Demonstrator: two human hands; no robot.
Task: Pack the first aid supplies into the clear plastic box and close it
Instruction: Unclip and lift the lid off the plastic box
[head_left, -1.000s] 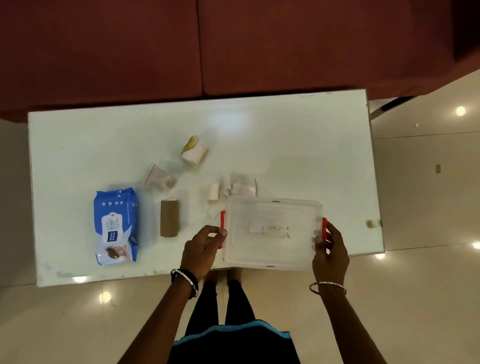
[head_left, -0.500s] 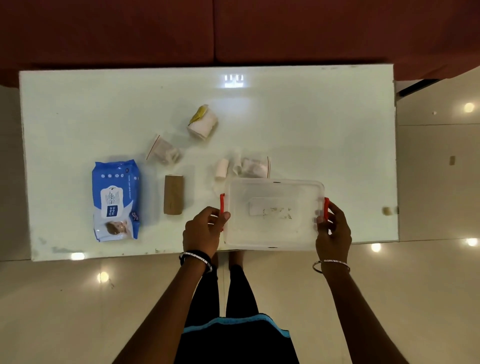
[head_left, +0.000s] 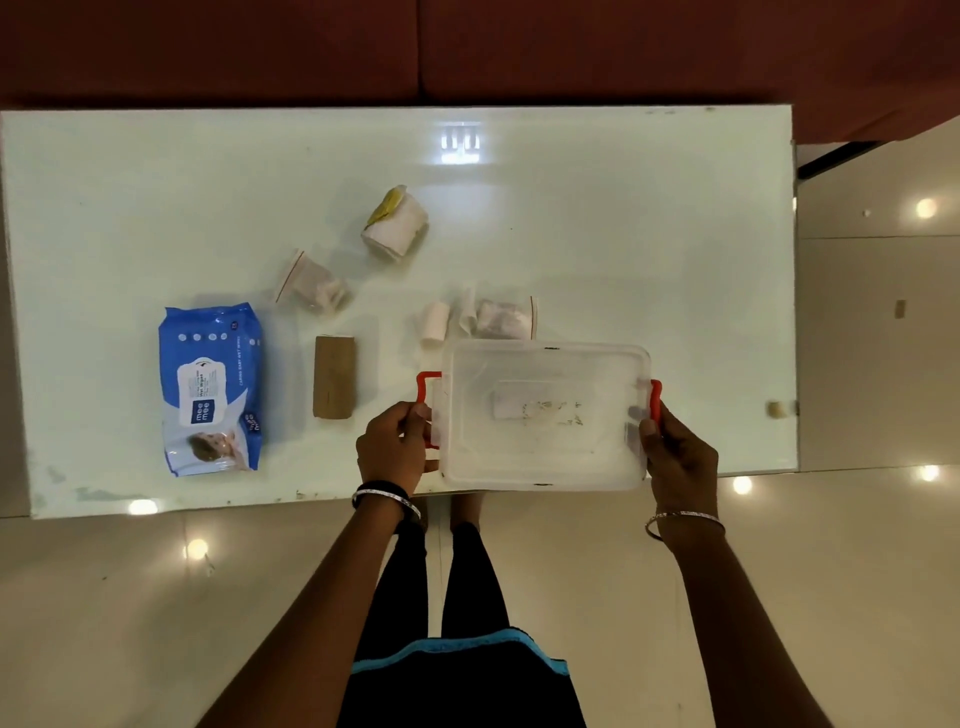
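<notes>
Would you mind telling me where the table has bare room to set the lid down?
The table's right half beyond the clear plastic box is bare, as is the far-left corner. It is crowded between the wet wipes pack and the box.

Bare forearms, no sleeves. Left wrist: stacked bangles (head_left: 385, 500), one dark, one silver w/ patterned edge. Right wrist: single thin silver bangle (head_left: 683, 521), sits loose. Left hand (head_left: 393, 446) and right hand (head_left: 679, 457) w/o gloves; rings not discernible. Dark top (head_left: 457, 686) w/ teal-blue hem band (head_left: 452, 649) across lower edge. Black tight trousers (head_left: 467, 577) below, both legs visible. Feet partly hidden.
</notes>
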